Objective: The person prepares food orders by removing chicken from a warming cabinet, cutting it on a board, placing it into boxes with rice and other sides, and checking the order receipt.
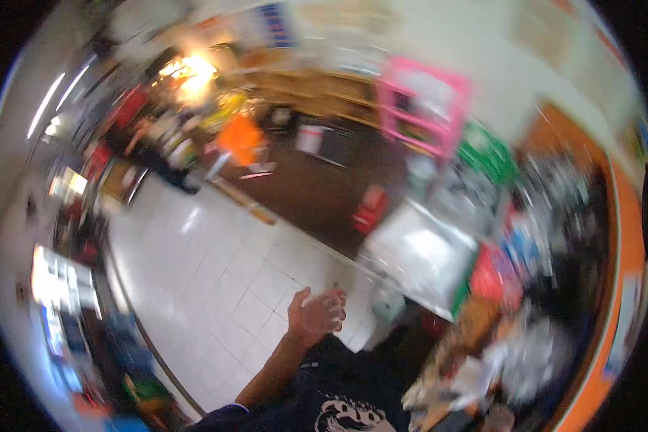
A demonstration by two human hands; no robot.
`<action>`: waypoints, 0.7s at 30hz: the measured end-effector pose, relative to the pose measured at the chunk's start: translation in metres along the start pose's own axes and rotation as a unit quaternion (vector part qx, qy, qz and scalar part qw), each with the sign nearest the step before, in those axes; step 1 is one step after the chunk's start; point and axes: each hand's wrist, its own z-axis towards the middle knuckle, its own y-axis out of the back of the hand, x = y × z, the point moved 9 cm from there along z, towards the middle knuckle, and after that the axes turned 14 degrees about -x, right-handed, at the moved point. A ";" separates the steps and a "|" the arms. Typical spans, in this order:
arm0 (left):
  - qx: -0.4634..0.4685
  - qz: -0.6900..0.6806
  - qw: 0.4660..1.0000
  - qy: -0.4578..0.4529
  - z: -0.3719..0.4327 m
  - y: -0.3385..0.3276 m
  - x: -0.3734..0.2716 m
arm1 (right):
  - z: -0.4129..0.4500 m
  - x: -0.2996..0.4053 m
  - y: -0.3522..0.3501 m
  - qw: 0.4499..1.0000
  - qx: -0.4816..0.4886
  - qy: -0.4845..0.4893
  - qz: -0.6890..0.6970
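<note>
My left hand (318, 312) is in front of my body, above the white tiled floor (216, 281). Its fingers are partly curled, and blur hides whether anything thin or clear lies in the palm. My right hand is out of view. Beyond my left hand, to the right, a flat silvery-white panel or lid (421, 254) with a green edge is nearest. A pale container (387, 302) is partly visible below it.
Right of me runs a cluttered surface with a pink-red bag (494, 275) and crumpled plastic (540, 356). A dark brown floor area (297, 183) holds a red object (371, 209) and a pink shelf rack (426, 102). Another person (156, 156) is at far left.
</note>
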 end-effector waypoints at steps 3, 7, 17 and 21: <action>-0.029 -0.146 0.986 -0.071 -0.053 0.096 -0.098 | -0.008 0.111 -0.055 0.997 0.011 0.082 -0.001; -0.052 -0.256 0.952 -0.162 -0.098 0.209 -0.217 | -0.052 0.231 -0.203 0.983 0.117 0.140 0.021; -0.102 -0.394 0.880 -0.244 -0.084 0.366 -0.461 | -0.216 0.417 -0.648 0.872 0.456 0.176 0.011; -0.102 -0.340 0.904 -0.238 -0.033 0.403 -0.579 | -0.202 0.467 -0.799 0.882 0.391 0.245 -0.099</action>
